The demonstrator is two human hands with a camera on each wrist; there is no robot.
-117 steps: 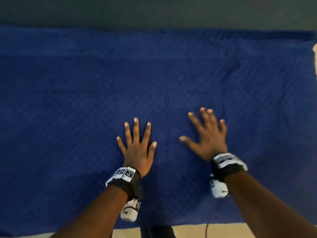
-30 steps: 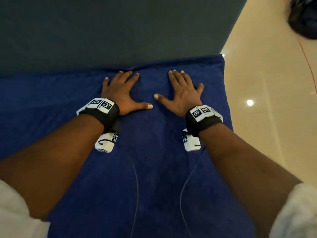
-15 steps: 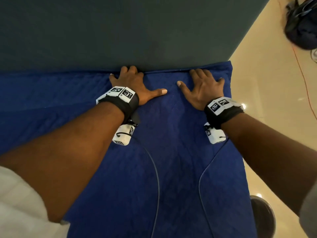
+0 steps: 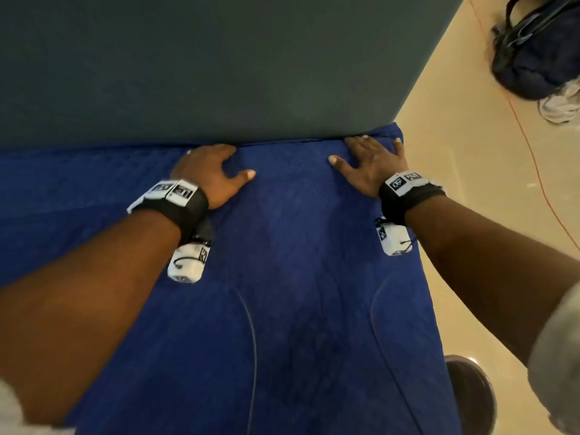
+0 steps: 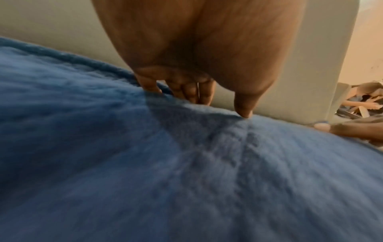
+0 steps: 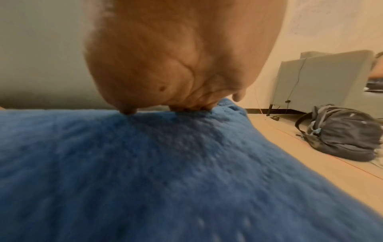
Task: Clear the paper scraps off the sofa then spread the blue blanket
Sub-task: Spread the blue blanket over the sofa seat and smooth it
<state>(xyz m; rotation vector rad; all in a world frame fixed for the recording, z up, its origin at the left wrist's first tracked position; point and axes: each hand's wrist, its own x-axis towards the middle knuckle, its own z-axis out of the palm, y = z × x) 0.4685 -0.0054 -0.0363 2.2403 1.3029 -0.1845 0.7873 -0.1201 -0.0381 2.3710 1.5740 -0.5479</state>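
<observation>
Blue blanket [image 4: 298,277]: lies spread across the sofa seat, with its far edge against the grey backrest [image 4: 219,73] and its right edge at the sofa's end.
Left hand [image 4: 210,174]: the fingers are straight and pushed down where seat meets backrest, the thumb splayed on the cloth. I judge it is tucking the edge in so the blanket holds.
Right hand [image 4: 370,164]: spread flat on the far right corner, probably pinning it smooth.
Paper scraps: none show on the blanket, so that step looks done.
Hidden: both hands' fingertips sink into the crease. The blanket's left part runs out of view, and the wrist views are blurred.
Backpack [image 4: 539,51]: on the floor, well apart from the sofa.
</observation>
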